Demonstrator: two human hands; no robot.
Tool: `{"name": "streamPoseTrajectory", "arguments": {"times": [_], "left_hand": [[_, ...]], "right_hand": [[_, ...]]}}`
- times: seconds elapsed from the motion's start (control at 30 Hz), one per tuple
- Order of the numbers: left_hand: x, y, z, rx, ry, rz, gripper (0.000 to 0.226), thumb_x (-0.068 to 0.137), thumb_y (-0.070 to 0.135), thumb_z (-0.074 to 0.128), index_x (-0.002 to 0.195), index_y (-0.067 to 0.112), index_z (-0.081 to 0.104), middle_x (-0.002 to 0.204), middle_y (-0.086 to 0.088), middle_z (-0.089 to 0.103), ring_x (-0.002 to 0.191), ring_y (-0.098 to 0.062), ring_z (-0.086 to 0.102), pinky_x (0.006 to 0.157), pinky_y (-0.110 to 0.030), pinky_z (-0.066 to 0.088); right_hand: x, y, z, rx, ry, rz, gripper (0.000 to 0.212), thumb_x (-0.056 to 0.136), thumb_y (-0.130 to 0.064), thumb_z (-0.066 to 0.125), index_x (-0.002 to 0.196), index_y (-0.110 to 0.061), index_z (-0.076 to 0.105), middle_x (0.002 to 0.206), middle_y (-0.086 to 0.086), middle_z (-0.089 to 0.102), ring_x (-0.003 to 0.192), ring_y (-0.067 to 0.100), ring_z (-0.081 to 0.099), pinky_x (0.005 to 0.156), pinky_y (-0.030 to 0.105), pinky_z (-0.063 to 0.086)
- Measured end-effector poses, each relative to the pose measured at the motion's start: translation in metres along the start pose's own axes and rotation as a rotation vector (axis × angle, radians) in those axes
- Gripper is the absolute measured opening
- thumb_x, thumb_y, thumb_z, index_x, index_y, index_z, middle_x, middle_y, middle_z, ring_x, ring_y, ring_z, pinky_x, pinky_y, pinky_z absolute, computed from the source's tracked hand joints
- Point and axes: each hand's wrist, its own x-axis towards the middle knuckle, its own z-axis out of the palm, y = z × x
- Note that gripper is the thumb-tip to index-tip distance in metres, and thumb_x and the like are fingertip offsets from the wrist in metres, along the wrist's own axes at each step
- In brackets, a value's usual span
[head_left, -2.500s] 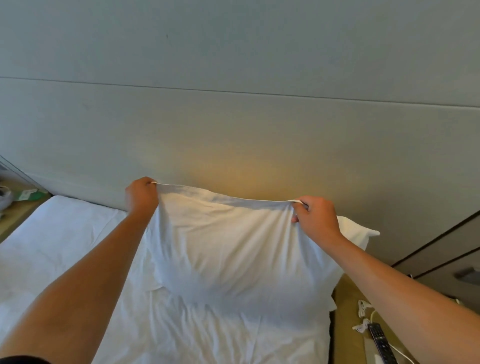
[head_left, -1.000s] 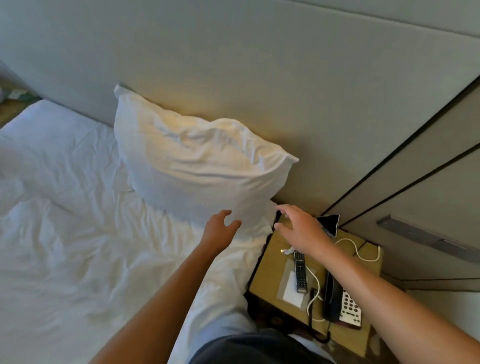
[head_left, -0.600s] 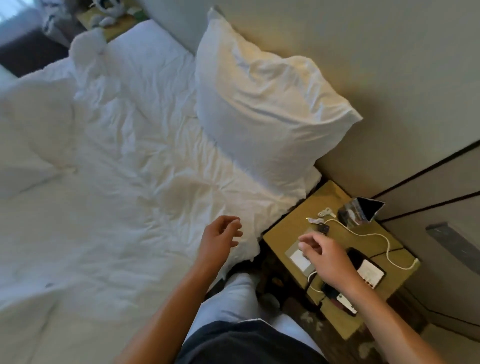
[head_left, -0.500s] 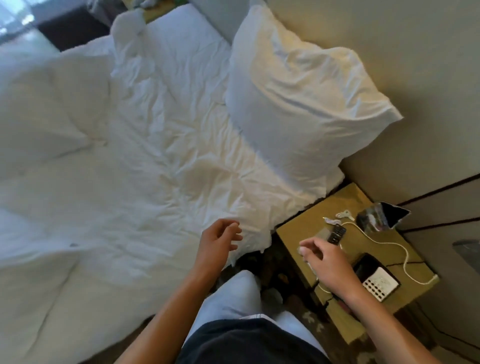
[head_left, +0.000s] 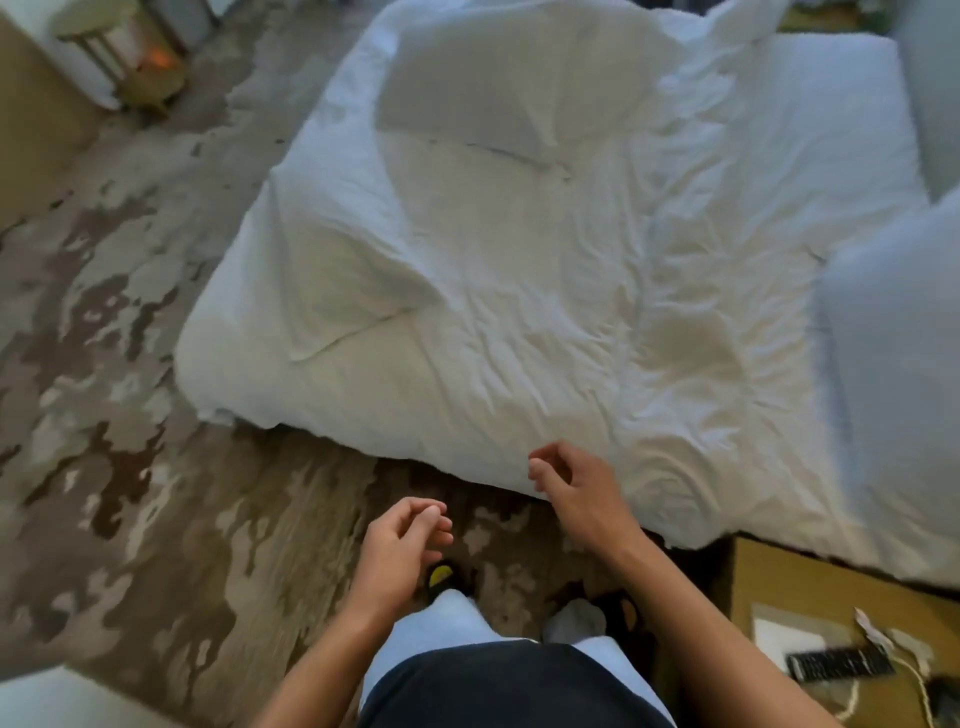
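A wide bed fills the middle of the head view, covered by a rumpled white duvet (head_left: 493, 291) whose near edge hangs toward the floor. A white pillow (head_left: 904, 332) stands at the right edge. My left hand (head_left: 400, 545) hangs over the carpet in front of my legs, fingers loosely curled, holding nothing. My right hand (head_left: 576, 488) hovers just at the duvet's near edge, fingers loosely curled, with nothing in it.
A patterned brown carpet (head_left: 130, 415) covers the floor to the left. A yellowish bedside table (head_left: 810, 587) at lower right carries a black remote (head_left: 841, 665) and a white cable (head_left: 904, 660). A small round side table (head_left: 130, 57) stands at the far upper left.
The view has swung left from the pillow and bedside table to the bed's side. My right hand left the bedside table and now hovers by the duvet edge; both hands hold nothing.
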Motion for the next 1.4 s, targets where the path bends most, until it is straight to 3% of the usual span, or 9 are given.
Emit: {"name": "streamPoseTrajectory", "arguments": {"times": [0.13, 0.3, 0.57, 0.8, 1.0, 1.2, 1.4], "left_hand": [[0.0, -0.029, -0.088, -0.107, 0.11, -0.045, 0.021, 0.104, 0.02, 0.056, 0.097, 0.02, 0.076, 0.09, -0.004, 0.078, 0.086, -0.019, 0.076, 0.074, -0.032, 0.063], [0.027, -0.04, -0.16, -0.163, 0.133, -0.052, 0.022, 0.103, 0.023, 0.057, 0.093, 0.025, 0.076, 0.088, -0.002, 0.078, 0.085, -0.016, 0.076, 0.078, -0.037, 0.064], [0.119, 0.014, -0.195, -0.204, 0.031, 0.016, 0.019, 0.103, 0.023, 0.058, 0.098, 0.019, 0.075, 0.089, -0.003, 0.078, 0.084, -0.018, 0.076, 0.078, -0.039, 0.062], [0.233, 0.078, -0.242, -0.222, 0.018, 0.07, 0.018, 0.103, 0.022, 0.058, 0.1, 0.016, 0.075, 0.09, -0.005, 0.078, 0.087, -0.02, 0.076, 0.076, -0.034, 0.062], [0.309, 0.105, -0.313, -0.161, 0.092, 0.03, 0.018, 0.103, 0.02, 0.058, 0.099, 0.014, 0.074, 0.088, -0.005, 0.078, 0.084, -0.02, 0.076, 0.076, -0.038, 0.061], [0.365, 0.112, -0.377, -0.137, 0.169, -0.043, 0.018, 0.103, 0.017, 0.058, 0.099, 0.013, 0.074, 0.088, -0.006, 0.078, 0.081, -0.02, 0.076, 0.067, -0.026, 0.06], [0.454, 0.132, -0.411, -0.11, 0.075, -0.095, 0.018, 0.102, 0.022, 0.059, 0.097, 0.016, 0.075, 0.086, -0.003, 0.077, 0.082, -0.017, 0.075, 0.073, -0.032, 0.061]], "right_hand": [[0.017, -0.057, 0.075, -0.06, -0.07, -0.084, 0.014, 0.103, -0.038, 0.063, 0.104, -0.03, 0.075, 0.091, -0.012, 0.076, 0.088, 0.007, 0.073, 0.082, 0.039, 0.062], [0.023, -0.091, 0.14, -0.151, -0.1, -0.091, 0.013, 0.103, -0.038, 0.064, 0.105, -0.031, 0.075, 0.094, -0.018, 0.075, 0.09, -0.003, 0.069, 0.077, 0.022, 0.055], [0.055, -0.106, 0.17, -0.15, -0.043, 0.027, 0.009, 0.102, -0.034, 0.066, 0.099, -0.035, 0.074, 0.09, -0.02, 0.075, 0.089, -0.004, 0.068, 0.074, 0.016, 0.05], [0.154, -0.134, 0.208, -0.108, -0.044, 0.063, 0.009, 0.102, -0.04, 0.064, 0.1, -0.042, 0.072, 0.094, -0.026, 0.075, 0.09, -0.003, 0.072, 0.08, 0.023, 0.058], [0.28, -0.199, 0.257, -0.082, -0.077, 0.026, 0.01, 0.101, -0.033, 0.066, 0.096, -0.038, 0.073, 0.091, -0.015, 0.076, 0.086, 0.001, 0.072, 0.081, 0.031, 0.059], [0.374, -0.27, 0.301, -0.047, -0.114, -0.018, 0.012, 0.1, -0.03, 0.067, 0.09, -0.031, 0.075, 0.083, -0.009, 0.077, 0.081, 0.009, 0.073, 0.08, 0.041, 0.061], [0.44, -0.309, 0.335, -0.044, -0.058, 0.031, 0.013, 0.099, -0.03, 0.067, 0.089, -0.033, 0.074, 0.082, -0.008, 0.076, 0.081, 0.011, 0.072, 0.079, 0.039, 0.059]]}}
